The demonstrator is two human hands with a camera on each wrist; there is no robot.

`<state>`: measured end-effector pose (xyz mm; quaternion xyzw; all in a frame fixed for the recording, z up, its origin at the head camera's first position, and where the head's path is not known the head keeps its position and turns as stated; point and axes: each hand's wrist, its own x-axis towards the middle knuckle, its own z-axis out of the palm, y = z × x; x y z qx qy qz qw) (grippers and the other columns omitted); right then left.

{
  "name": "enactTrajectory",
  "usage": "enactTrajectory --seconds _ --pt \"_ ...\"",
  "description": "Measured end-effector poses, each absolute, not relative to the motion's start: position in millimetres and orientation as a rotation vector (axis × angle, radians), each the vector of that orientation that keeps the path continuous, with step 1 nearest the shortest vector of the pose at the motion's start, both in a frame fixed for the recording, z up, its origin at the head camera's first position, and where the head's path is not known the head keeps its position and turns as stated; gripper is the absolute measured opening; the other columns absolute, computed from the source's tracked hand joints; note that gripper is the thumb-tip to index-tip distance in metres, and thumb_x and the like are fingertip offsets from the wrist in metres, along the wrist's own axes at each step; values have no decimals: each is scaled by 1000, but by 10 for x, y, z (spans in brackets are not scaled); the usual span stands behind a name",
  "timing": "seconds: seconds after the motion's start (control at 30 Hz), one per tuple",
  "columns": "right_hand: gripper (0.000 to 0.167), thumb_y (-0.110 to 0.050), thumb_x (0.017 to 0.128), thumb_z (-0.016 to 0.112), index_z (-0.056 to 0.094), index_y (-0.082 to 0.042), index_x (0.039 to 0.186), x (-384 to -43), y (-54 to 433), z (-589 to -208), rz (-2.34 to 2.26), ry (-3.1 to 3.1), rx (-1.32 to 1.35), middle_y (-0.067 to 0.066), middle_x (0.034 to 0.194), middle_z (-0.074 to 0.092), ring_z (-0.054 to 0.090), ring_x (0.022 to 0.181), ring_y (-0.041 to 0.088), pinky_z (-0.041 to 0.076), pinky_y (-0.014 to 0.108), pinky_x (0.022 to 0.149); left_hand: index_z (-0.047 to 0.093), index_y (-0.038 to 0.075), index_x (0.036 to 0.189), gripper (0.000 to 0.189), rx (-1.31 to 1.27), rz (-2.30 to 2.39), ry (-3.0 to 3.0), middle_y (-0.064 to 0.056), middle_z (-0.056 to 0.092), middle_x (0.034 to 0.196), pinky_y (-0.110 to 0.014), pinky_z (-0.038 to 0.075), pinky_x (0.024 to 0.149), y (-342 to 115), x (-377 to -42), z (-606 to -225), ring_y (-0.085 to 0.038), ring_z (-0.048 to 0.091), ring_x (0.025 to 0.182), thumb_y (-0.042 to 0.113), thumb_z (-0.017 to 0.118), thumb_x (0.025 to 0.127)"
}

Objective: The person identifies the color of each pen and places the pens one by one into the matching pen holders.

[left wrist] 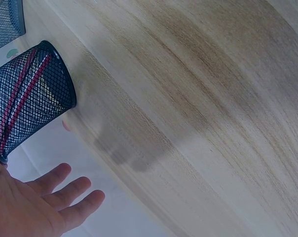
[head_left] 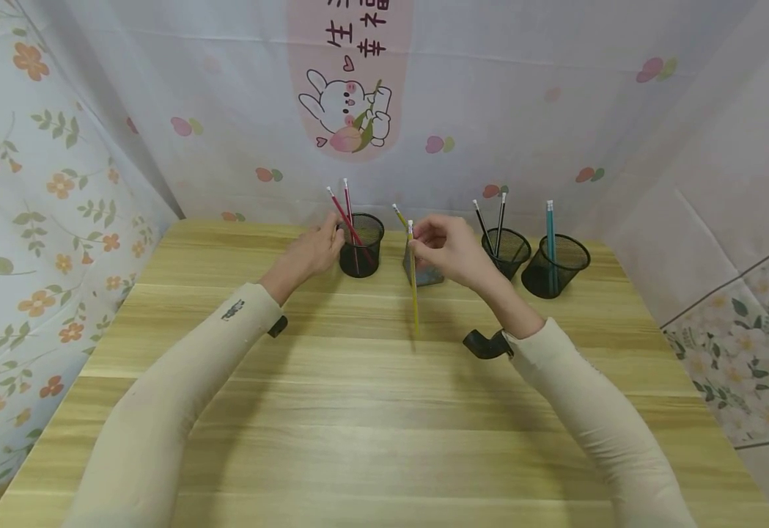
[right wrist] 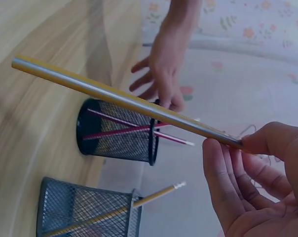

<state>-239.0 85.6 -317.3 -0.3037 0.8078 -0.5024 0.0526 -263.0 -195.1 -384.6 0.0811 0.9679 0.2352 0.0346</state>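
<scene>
My right hand (head_left: 449,246) pinches a yellow pencil (head_left: 414,293) near its white-tipped end, between thumb and fingers. The pencil hangs nearly upright, its lower end over the table in front of a grey mesh holder (right wrist: 85,202). Another yellow pencil (right wrist: 154,196) leans inside that holder, which my right hand partly hides in the head view. At the rim of a round black mesh pencil cup (head_left: 360,257), my left hand (head_left: 318,248) holds on with thumb and index finger; its other fingers (left wrist: 75,187) stretch away. Red pencils (right wrist: 119,132) lean crosswise in this cup.
To the right stand two more black mesh cups, one with black pencils (head_left: 501,220) and one with teal pencils (head_left: 551,227). All the holders line the back of the wooden table (head_left: 358,433). A printed curtain (head_left: 490,88) hangs close behind them.
</scene>
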Motion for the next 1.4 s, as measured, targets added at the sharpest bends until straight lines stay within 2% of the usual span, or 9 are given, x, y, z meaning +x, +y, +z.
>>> enactTrajectory --seconds 0.3,0.47,0.7,1.0,1.23,1.4 --pt "8 -1 97 66 64 4 103 -2436 955 -3062 -1617 2559 -1004 17 92 68 68 80 34 58 40 70 24 16 143 36 261 735 2971 -32 54 127 -60 43 91 -1943 -2628 -3845 -50 52 119 34 21 112" --pt "9 1 97 66 63 7 103 -2469 999 -3022 -1722 2571 -1056 18 92 67 68 80 35 57 37 71 24 14 145 39 265 743 2966 -33 53 127 -59 43 91 -1942 -2614 -3828 -50 52 118 33 20 112" --pt "14 4 97 64 62 12 107 -2515 1040 -2935 -1886 2586 -1070 18 93 65 67 76 25 57 32 72 24 14 145 39 271 750 2963 -35 52 129 -60 42 92 -1944 -2611 -3825 -52 51 118 33 19 111" --pt "12 13 95 58 57 21 104 -2462 1018 -2752 -2027 2612 -1121 32 94 61 65 78 32 57 30 72 25 13 144 38 285 757 2974 -35 51 129 -60 42 94 -1946 -2600 -3839 -53 50 120 33 20 112" --pt "8 10 96 60 59 16 100 -2515 1024 -2716 -2078 2669 -1095 25 92 64 66 77 32 57 32 72 24 13 145 39 283 744 2971 -37 51 131 -60 41 95 -1952 -2606 -3866 -52 50 122 32 20 112" --pt "12 7 96 61 59 16 104 -2637 1037 -2771 -2055 2732 -1042 23 95 64 66 80 33 58 35 74 25 14 144 38 282 758 2976 -36 52 131 -60 40 97 -1944 -2590 -3841 -50 48 124 33 21 112"
